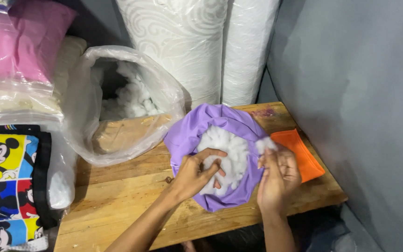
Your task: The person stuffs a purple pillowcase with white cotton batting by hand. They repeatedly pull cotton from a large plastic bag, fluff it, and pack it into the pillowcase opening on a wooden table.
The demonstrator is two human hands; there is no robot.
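Hands work at the near edge of the bench [117, 205]. The left hand [197, 172] has its fingers curled closed around a clump of white stuffing [227, 149] inside the mouth of the purple cover [197, 128], which lies open toward the bench's near right corner. The right hand [276, 177] pinches the cover's rim together with a tuft of stuffing, fingers closed on both. To fill evenly, the rim is best held wide and taut while the clump gets pressed deep, not left bunched at the opening. An orange cloth [304, 154] lies just beside, at the right edge. Farther back, a clear bag [117, 93] of stuffing gapes open near the far left corner
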